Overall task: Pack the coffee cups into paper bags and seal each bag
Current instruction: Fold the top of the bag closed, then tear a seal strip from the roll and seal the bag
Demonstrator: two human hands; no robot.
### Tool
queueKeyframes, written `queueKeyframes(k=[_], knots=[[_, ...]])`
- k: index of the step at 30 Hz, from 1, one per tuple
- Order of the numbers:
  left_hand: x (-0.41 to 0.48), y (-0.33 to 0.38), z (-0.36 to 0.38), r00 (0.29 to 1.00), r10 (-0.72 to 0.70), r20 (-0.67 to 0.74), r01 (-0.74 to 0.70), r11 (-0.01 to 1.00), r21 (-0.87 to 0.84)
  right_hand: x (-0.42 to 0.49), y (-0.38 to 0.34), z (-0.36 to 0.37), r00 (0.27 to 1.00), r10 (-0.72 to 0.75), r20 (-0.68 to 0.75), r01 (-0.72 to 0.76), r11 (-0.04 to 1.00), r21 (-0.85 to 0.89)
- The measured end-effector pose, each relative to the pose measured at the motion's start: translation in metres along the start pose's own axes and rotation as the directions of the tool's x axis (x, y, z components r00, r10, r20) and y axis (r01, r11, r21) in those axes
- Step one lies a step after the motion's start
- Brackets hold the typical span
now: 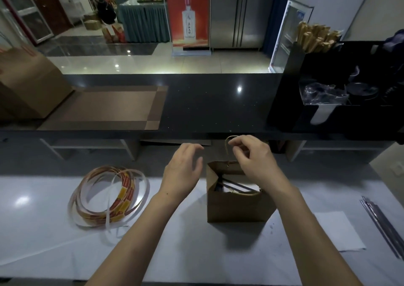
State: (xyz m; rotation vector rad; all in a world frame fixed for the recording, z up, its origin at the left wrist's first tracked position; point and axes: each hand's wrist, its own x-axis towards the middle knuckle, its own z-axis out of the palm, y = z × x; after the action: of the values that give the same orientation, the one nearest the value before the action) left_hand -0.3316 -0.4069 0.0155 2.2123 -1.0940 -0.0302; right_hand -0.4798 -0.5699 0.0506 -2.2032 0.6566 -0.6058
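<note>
A brown paper bag (236, 207) is being kept standing on the white table (54, 242), with its top open. The string handle (229, 140) at the back is being pinched by the right hand (253, 159), with finger and thumb curled on it. This is most likely being done to pull the top up straight for closing. The left hand (183, 167) is being held just beside the bag, fingers loose and spread, with nothing in it. Something white and dark is being kept inside the bag. It may be a cup, but that cannot be told. A loop of sticker tape (109, 196) is being kept near on the left, likely for sealing.
</note>
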Motion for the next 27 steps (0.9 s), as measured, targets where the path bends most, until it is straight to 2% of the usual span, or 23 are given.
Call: queueKeyframes(k=[8, 15, 20, 27], knots=[[0.012, -0.073, -0.060, 1.000, -0.028, -0.008, 0.028, 0.999, 0.016, 0.030, -0.068, 0.059, 0.999, -0.042, 0.001, 0.042, 0.999, 0.002], [0.003, -0.154, -0.109, 0.994, -0.110, -0.019, 0.110, 0.994, 0.014, 0.051, -0.111, 0.139, 0.994, -0.034, 0.101, 0.034, 0.999, 0.007], [-0.012, -0.216, -0.136, 0.983, -0.182, -0.014, 0.182, 0.983, 0.019, 0.056, -0.132, 0.203, 0.983, 0.006, 0.183, -0.007, 1.000, 0.004], [-0.037, -0.291, -0.150, 0.966, -0.256, 0.030, 0.251, 0.961, 0.115, 0.048, -0.141, 0.281, 0.961, 0.091, 0.263, -0.085, 0.996, -0.033]])
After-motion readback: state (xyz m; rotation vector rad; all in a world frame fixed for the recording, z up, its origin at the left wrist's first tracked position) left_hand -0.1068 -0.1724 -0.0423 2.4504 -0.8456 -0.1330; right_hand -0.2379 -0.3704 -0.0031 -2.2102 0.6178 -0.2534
